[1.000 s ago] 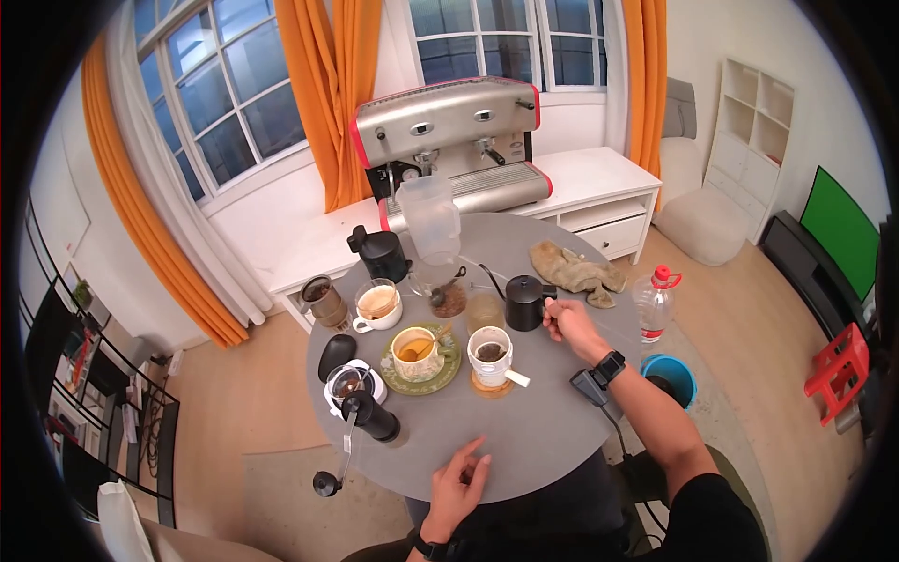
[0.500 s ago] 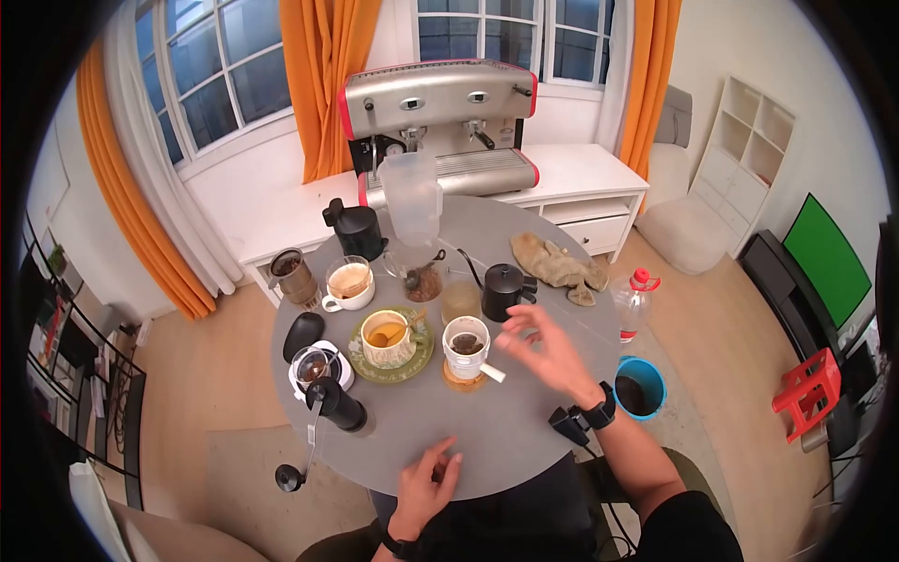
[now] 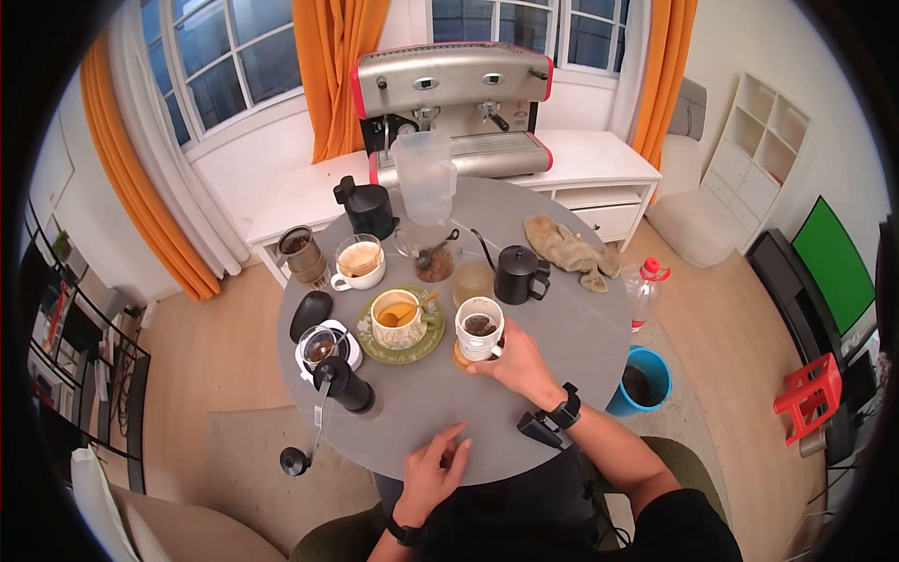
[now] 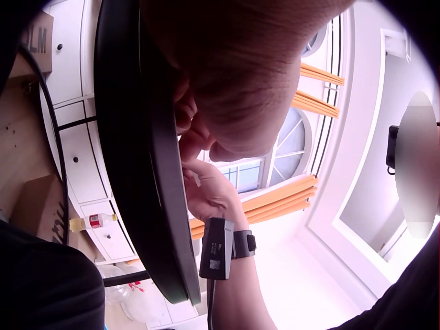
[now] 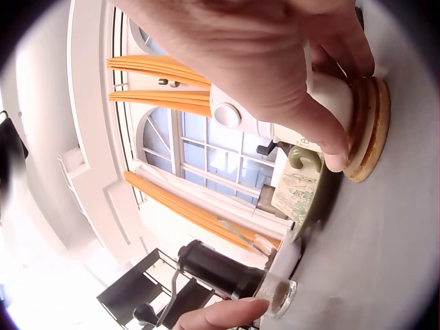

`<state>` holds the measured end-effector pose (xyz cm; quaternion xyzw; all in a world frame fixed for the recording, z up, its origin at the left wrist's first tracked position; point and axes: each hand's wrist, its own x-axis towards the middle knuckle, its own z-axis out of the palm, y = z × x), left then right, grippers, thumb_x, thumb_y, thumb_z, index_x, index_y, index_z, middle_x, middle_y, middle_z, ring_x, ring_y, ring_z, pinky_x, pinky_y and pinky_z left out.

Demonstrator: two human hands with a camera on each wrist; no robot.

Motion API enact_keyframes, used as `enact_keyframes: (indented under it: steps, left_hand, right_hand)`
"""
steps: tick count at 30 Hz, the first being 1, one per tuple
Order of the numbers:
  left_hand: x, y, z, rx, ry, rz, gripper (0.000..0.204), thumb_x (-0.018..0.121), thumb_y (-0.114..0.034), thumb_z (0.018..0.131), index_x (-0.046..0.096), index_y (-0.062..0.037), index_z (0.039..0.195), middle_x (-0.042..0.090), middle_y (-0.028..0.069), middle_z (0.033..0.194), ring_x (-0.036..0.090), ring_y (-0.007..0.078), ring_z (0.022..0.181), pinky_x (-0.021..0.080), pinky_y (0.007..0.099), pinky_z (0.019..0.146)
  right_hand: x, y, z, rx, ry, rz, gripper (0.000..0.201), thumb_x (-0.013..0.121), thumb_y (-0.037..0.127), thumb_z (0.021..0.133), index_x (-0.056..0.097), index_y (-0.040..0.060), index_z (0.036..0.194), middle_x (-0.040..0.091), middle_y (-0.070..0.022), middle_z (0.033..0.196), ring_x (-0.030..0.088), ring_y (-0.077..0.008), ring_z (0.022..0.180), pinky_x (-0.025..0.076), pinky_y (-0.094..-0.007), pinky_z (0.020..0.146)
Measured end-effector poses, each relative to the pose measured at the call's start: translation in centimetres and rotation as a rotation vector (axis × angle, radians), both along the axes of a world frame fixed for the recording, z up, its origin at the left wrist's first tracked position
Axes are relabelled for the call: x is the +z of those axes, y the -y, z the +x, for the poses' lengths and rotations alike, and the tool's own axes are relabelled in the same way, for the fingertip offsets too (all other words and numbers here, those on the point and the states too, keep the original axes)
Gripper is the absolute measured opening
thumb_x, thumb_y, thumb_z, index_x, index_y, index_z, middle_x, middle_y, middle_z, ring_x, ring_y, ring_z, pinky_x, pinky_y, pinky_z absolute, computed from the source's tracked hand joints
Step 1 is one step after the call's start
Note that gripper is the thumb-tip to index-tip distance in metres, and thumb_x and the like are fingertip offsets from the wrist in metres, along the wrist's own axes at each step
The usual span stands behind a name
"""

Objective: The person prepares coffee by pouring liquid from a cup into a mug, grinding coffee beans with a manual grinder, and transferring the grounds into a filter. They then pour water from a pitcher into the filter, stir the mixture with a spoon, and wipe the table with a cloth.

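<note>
In the head view, my right hand reaches the right side of a white cup with dark wet bits inside. The right wrist view shows thumb and fingers round the lower part of the cup, low by its round wooden coaster. My left hand rests at the table's near edge, fingers loosely bent and holding nothing. Behind the cup stands a black gooseneck kettle. To its left, a patterned cup with amber liquid and a spoon sits on a green saucer.
A black hand grinder, its crank overhanging the edge, stands at the left beside a white scale. Further back are a cup with a paper filter, a plastic pitcher and a crumpled cloth. A blue bucket is on the floor.
My right hand has let go of the kettle's handle, moved left and toward me, and taken hold of the white cup low down. The left hand stays at the table edge.
</note>
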<state>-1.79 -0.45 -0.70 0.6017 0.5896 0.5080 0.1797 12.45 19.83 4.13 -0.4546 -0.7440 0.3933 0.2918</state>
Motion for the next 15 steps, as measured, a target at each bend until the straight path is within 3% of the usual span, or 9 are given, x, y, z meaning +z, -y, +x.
enact_keyframes:
  steps: [10, 13, 15]
  left_hand:
    - [-0.1, -0.1, 0.0, -0.011, 0.002, -0.011, 0.029, 0.076, -0.006, 0.096, 0.071, -0.003, 0.124, 0.059, 0.0011, 0.063, 0.051, 0.0054, 0.052, 0.044, 0.024, 0.053]
    - [-0.5, 0.0, -0.1, -0.004, 0.0, -0.005, 0.028, 0.076, -0.007, 0.096, 0.072, -0.0027, 0.124, 0.06, -0.0002, 0.063, 0.051, 0.004, 0.053, 0.044, 0.0231, 0.053]
    - [-0.7, 0.1, -0.1, 0.0, 0.004, -0.009, 0.028, 0.076, -0.007, 0.097, 0.072, -0.0025, 0.124, 0.06, -0.0007, 0.063, 0.051, 0.0034, 0.054, 0.044, 0.0226, 0.053]
  right_hand:
    - [0.3, -0.1, -0.5, -0.028, 0.022, 0.056, 0.082, 0.096, 0.013, 0.066, 0.056, -0.0046, 0.135, 0.074, -0.0238, 0.12, 0.071, -0.0397, 0.116, 0.057, -0.0439, 0.1]
    - [-0.5, -1.0, -0.6, -0.024, -0.035, 0.161, 0.067, 0.09, 0.013, 0.073, 0.057, -0.0088, 0.127, 0.074, -0.0296, 0.112, 0.071, -0.0455, 0.108, 0.059, -0.0473, 0.092]
    - [-0.5, -1.4, -0.8, -0.035, -0.026, 0.161, 0.068, 0.089, 0.014, 0.073, 0.056, -0.009, 0.128, 0.073, -0.0298, 0.112, 0.071, -0.0454, 0.108, 0.059, -0.0473, 0.092]
